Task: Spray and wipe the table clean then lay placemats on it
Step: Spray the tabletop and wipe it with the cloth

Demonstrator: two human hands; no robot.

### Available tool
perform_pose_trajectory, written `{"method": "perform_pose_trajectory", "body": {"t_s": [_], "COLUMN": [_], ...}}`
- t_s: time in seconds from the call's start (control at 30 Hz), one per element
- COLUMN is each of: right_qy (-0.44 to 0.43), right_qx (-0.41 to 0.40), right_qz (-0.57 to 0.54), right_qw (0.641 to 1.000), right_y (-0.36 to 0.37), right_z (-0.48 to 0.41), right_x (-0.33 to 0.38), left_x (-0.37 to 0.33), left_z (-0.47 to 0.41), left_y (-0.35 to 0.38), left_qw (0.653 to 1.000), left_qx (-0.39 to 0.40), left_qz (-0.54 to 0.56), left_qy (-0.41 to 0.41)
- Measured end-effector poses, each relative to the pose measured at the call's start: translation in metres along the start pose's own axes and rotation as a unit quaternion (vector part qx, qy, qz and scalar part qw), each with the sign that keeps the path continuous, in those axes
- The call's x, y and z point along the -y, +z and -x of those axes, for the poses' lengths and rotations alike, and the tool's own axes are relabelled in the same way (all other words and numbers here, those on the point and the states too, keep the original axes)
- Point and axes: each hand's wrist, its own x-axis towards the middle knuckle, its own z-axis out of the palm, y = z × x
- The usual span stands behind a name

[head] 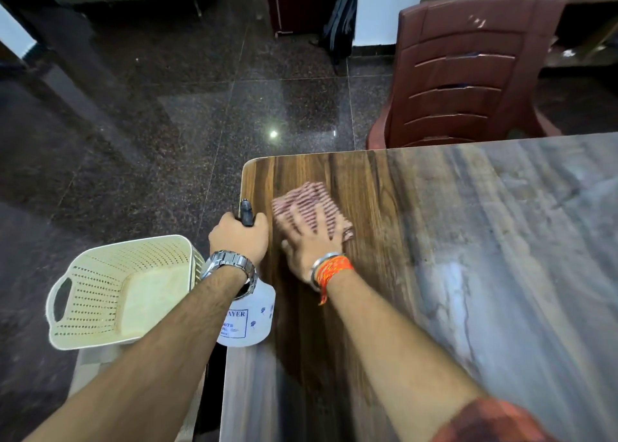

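Note:
My right hand (309, 241) lies flat, fingers spread, on a pink striped cloth (309, 199) near the far left corner of the wooden table (468, 241). Hand and cloth are motion-blurred. Just off the table's left edge, my left hand (239, 237) is wrapped around the black head of a white spray bottle (249, 321), which hangs upright. A watch sits on the left wrist, an orange thread band on the right. No placemats are in view.
A cream perforated plastic basket (110, 291) rests on a surface left of the table, beside my left arm. A brown plastic chair (468, 74) stands at the table's far side. Dark polished floor tiles (150, 124) spread beyond.

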Motion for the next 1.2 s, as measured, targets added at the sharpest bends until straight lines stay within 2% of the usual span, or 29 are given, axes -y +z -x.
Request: {"method": "perform_pose_trajectory", "body": {"t_s": [0.07, 0.1, 0.17, 0.27, 0.33, 0.4, 0.47, 0.6, 0.7, 0.77, 0.8, 0.93, 1.0, 1.07, 1.2], "right_qy": [-0.070, -0.068, 0.005, 0.174, 0.255, 0.280, 0.234, 0.045, -0.043, -0.037, -0.006, 0.205, 0.257, 0.237, 0.066], "right_qx": [0.024, 0.026, 0.022, 0.014, 0.007, -0.008, -0.006, 0.046, 0.077, 0.057, 0.046, 0.020, 0.012, 0.014, 0.073], "right_qz": [0.013, 0.014, 0.004, -0.026, -0.048, -0.063, -0.060, -0.018, 0.023, 0.009, -0.001, -0.046, -0.072, -0.086, -0.018], "right_qw": [0.997, 0.997, 1.000, 0.984, 0.966, 0.958, 0.970, 0.998, 0.996, 0.998, 0.999, 0.977, 0.964, 0.968, 0.995], "right_y": [0.004, 0.002, -0.003, -0.011, -0.012, -0.009, 0.001, 0.018, 0.023, 0.025, 0.027, 0.028, 0.029, 0.032, 0.034], "right_z": [0.025, 0.033, 0.044, 0.065, 0.074, 0.079, 0.083, 0.109, 0.130, 0.141, 0.147, 0.177, 0.182, 0.183, 0.191], "right_x": [0.004, -0.007, -0.041, -0.091, -0.093, -0.064, -0.019, 0.074, 0.092, 0.070, 0.055, 0.025, 0.040, 0.071, 0.138], "left_x": [0.004, 0.007, 0.013, 0.027, 0.040, 0.054, 0.066, 0.091, 0.108, 0.114, 0.117, 0.134, 0.141, 0.149, 0.163], "left_z": [0.010, 0.015, 0.026, 0.045, 0.055, 0.065, 0.072, 0.081, 0.084, 0.088, 0.091, 0.106, 0.114, 0.120, 0.126], "left_y": [-0.001, -0.001, -0.002, -0.005, -0.008, -0.013, -0.018, -0.033, -0.043, -0.044, -0.046, -0.055, -0.058, -0.061, -0.070], "left_qw": [1.000, 1.000, 1.000, 0.999, 0.999, 0.999, 0.999, 0.999, 0.998, 0.998, 0.998, 0.996, 0.995, 0.994, 0.992], "left_qx": [0.009, 0.013, 0.017, 0.029, 0.036, 0.039, 0.038, 0.045, 0.053, 0.055, 0.055, 0.079, 0.095, 0.104, 0.109], "left_qz": [-0.012, -0.016, -0.013, -0.005, -0.001, -0.002, -0.008, -0.012, -0.012, -0.013, -0.011, 0.000, 0.004, 0.008, -0.006], "left_qy": [0.006, 0.008, 0.012, 0.022, 0.020, 0.017, 0.021, 0.020, 0.020, 0.021, 0.022, 0.032, 0.033, 0.039, 0.055]}}
